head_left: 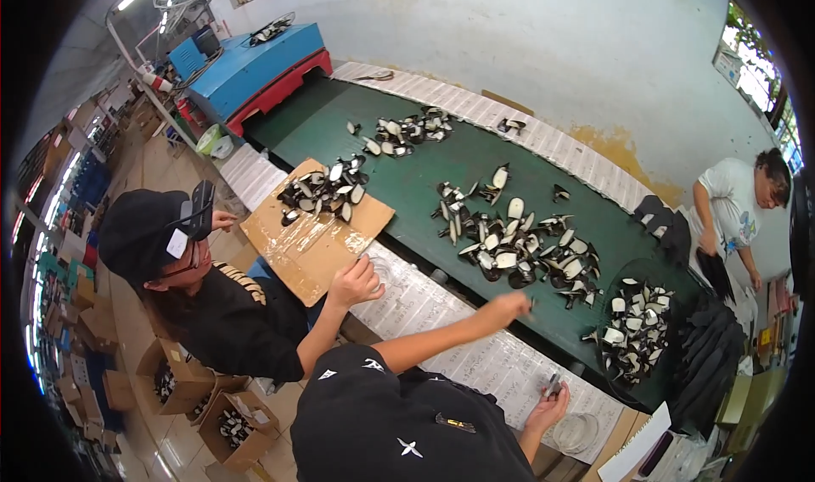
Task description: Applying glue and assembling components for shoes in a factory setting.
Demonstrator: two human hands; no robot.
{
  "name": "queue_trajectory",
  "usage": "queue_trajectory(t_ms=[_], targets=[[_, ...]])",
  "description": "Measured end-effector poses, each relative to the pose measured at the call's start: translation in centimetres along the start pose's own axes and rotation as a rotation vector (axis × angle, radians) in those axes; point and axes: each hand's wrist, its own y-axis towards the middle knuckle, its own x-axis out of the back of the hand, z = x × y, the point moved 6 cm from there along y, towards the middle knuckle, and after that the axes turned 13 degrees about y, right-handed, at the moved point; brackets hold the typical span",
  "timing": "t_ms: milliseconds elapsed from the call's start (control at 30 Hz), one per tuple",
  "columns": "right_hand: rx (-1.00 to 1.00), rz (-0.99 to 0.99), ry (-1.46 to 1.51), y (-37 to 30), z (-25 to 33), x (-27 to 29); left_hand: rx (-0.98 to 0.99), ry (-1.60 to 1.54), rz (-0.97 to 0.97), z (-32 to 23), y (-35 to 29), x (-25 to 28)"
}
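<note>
Green belt (414,181) lies beneath the outstretched left hand (504,311).

A whole load of small black parts (509,249) with pale, rounded faces is dumped on the green belt (407,185), all jumbled at random angles, some pale side up, some tipped over. The main heap is sprawled across the middle, and a single part (560,193) is left by itself toward the far edge. Another bunch (407,134) is scattered toward the left end, and a rounded heap (637,329) is piled near the right end. A small greyish piece (553,386) is pinched in the right hand (548,404), just off the near edge; its exact shape can't be made out.
</note>
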Motion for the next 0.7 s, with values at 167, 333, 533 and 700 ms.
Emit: queue_trajectory(t_ms=[167, 333, 533, 700], targets=[[0.034, 0.014, -0.047, 0.6, 0.2, 1.6, -0.147, 0.038, 0.342, -2.2, -7.8, -0.4], [0.059, 0.024, -0.138, 0.3, 0.7, 0.0, -0.127, 0.135, 0.309, -1.5, -8.6, 1.0], [0.041, 0.031, -0.135, 0.7, 0.1, -0.2, -0.021, 0.248, 0.292, -1.2, -8.0, -2.2], [0.034, 0.043, -0.154, 1.0, -0.1, 0.2, -0.100, 0.393, 0.391, -2.1, -7.2, -4.5]])
